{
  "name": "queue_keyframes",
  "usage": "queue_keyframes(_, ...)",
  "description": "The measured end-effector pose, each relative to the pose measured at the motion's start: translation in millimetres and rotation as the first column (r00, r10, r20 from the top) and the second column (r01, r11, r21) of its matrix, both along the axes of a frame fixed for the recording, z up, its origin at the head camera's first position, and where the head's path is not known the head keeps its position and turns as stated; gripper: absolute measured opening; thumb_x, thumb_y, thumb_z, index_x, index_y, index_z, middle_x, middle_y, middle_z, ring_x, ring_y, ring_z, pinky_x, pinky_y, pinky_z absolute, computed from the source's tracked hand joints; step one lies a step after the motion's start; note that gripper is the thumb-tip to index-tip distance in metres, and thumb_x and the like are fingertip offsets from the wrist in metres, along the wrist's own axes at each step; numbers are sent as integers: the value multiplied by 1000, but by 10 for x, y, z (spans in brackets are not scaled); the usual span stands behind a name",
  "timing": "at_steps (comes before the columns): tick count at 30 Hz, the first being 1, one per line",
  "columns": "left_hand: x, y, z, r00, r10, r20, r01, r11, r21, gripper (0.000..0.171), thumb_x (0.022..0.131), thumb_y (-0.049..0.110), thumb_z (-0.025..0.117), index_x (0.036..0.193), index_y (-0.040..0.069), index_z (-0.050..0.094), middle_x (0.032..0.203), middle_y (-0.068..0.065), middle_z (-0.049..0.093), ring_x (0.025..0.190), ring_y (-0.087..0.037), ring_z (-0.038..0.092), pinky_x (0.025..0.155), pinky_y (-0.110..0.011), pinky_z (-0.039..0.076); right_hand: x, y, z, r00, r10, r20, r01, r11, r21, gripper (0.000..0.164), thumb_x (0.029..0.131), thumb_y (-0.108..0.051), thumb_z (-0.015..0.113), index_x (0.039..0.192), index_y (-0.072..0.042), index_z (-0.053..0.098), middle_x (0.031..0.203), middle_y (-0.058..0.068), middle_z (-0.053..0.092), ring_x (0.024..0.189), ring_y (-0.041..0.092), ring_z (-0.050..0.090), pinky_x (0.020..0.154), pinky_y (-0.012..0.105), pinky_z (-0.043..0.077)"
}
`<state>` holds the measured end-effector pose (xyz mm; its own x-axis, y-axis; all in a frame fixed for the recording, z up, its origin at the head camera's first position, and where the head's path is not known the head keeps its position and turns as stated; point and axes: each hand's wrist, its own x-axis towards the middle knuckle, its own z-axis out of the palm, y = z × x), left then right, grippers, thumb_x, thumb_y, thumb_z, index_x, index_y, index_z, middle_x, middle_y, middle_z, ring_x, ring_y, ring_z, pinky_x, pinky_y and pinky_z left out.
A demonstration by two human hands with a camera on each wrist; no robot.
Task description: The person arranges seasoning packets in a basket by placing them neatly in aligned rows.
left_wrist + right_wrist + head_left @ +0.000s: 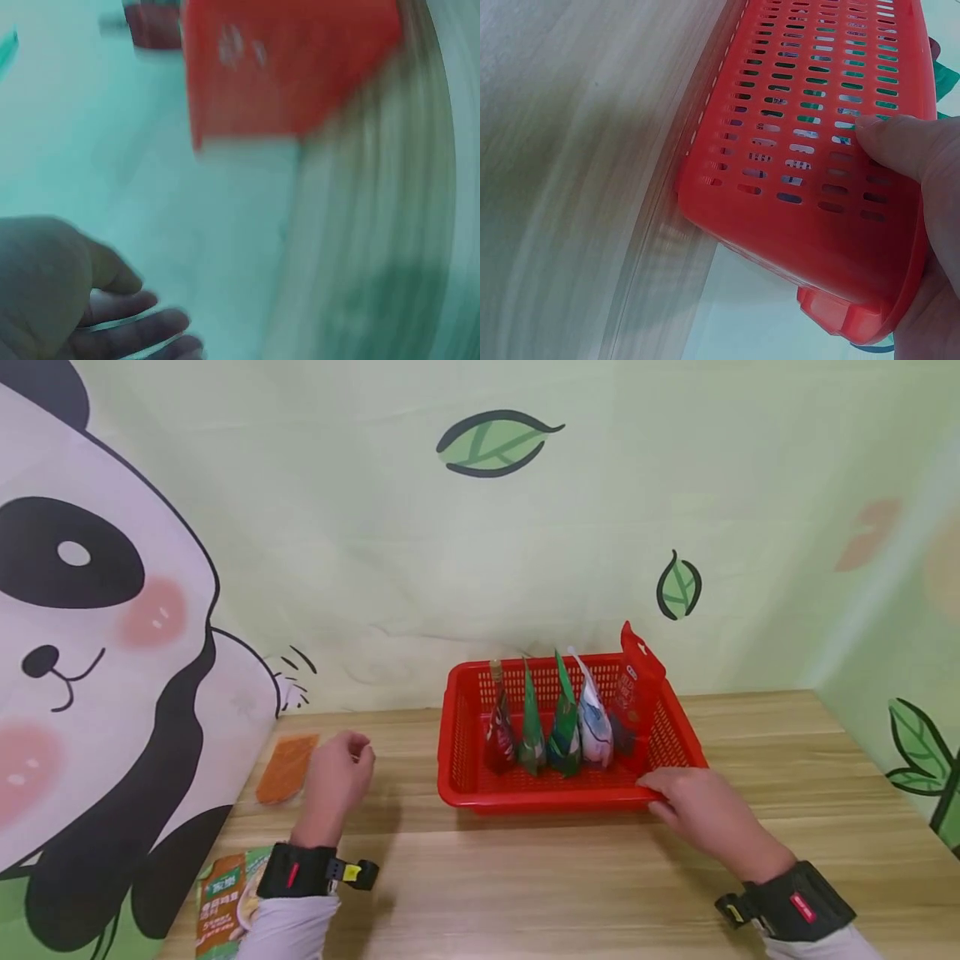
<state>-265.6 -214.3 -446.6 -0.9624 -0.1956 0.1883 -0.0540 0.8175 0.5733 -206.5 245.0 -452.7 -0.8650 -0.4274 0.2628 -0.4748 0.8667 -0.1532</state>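
A red plastic basket (555, 802) with slotted walls stands on the wooden table. My right hand (705, 810) grips its front right corner. In the right wrist view the thumb (892, 142) presses the slotted outer wall, while the fingers are mostly hidden behind the rim. Inside, several pouches stand upright in a row: a dark red one (500, 735), green ones, a white and blue one (595, 722) and a tall red packet (637, 693) at the right end. My left hand (341, 781) hovers left of the basket, fingers loosely bent around nothing.
Beyond the left hand, a flat orange packet (287, 768) lies at the table's left edge. A brown and green food pouch (221, 902) lies nearer, partly under the left forearm. Behind the table hangs a pale green backdrop (360, 527) printed with a panda and leaves.
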Motion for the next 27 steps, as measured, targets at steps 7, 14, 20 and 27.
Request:
queue_keyframes(7, -252, -691, -258, 983, 181, 14, -178, 976, -123, 27, 93, 12, 48, 77, -3, 65, 76, -18, 64, 67, -34, 58, 52, -37, 40, -9, 3, -36, 1000, 6, -11, -6, 1000, -16, 30, 77, -14, 89, 104, -9, 78, 96, 5, 78, 90, 25, 74, 85, 50, 61)
queue_keyframes(14, -416, -1018, -376, 969, 239, 58, -224, 955, -192, 30, 91, 10, 51, 85, -12, 69, 91, -34, 67, 77, -47, 62, 63, -52, 48, -9, 8, -13, 1000, -10, 2, 10, 1000, -13, 29, 78, -15, 89, 104, -10, 78, 96, 5, 78, 90, 25, 74, 86, 51, 61)
queue_keyframes(20, -440, -1150, -463, 968, 236, 85, -207, 943, -261, 39, 89, 17, 53, 97, -19, 65, 102, -44, 61, 95, -58, 59, 79, -63, 46, 1, 6, 8, 1000, -23, 21, 23, 1000, -14, 29, 78, -16, 89, 105, -11, 78, 97, 4, 78, 90, 25, 74, 86, 52, 60)
queue_keyframes(27, -459, -1259, -590, 922, 333, 198, -280, 925, -256, 54, 93, 33, 54, 108, -18, 61, 110, -43, 57, 105, -56, 53, 85, -61, 43, 1, -10, 14, 1000, -16, 22, 16, 1000, -15, 28, 78, -16, 89, 104, -11, 78, 95, 4, 77, 88, 24, 73, 85, 51, 61)
